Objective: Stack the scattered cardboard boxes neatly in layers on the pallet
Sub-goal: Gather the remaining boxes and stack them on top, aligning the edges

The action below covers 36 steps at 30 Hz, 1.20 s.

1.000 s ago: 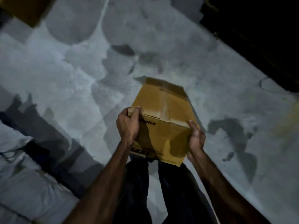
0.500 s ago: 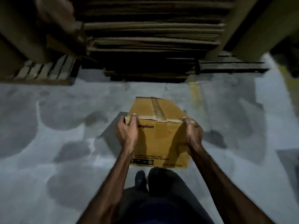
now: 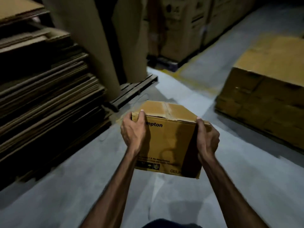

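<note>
Both hands carry 1 taped cardboard box (image 3: 167, 139) above the floor (image 3: 65, 186): left hand (image 3: 134, 131) grips its left edge, right hand (image 3: 208, 139) its right edge, fingers curled.

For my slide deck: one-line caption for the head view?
Both hands, left and right, carry a taped cardboard box over a grey floor toward stacked boxes.

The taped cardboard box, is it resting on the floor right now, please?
No, the cardboard box is held in the air, left hand and right hand gripping its sides.
</note>
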Each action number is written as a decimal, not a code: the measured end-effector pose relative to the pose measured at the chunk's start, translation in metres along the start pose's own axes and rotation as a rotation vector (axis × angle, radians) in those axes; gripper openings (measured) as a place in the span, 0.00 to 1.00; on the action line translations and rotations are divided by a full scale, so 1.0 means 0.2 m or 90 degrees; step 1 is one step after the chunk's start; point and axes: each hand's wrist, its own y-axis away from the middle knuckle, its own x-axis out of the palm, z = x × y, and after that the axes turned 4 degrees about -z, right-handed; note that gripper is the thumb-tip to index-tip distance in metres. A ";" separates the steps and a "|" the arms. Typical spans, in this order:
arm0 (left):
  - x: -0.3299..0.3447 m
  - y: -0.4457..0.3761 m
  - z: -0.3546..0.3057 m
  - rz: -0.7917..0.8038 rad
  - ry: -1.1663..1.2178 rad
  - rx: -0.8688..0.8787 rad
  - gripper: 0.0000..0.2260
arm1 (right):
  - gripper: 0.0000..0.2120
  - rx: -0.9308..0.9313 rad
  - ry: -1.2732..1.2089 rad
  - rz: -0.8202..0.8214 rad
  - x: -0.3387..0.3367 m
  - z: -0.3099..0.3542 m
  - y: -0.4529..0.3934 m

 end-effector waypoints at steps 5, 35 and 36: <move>0.68 0.36 -0.53 0.125 0.024 0.103 0.26 | 0.37 0.021 -0.059 -0.203 -0.58 0.09 -0.52; 3.14 1.56 -1.87 0.677 0.199 0.233 0.20 | 0.24 0.061 -0.080 -0.795 -2.08 0.27 -2.26; 3.19 1.60 -1.88 0.687 0.193 0.237 0.14 | 0.24 0.064 -0.080 -0.803 -2.11 0.25 -2.30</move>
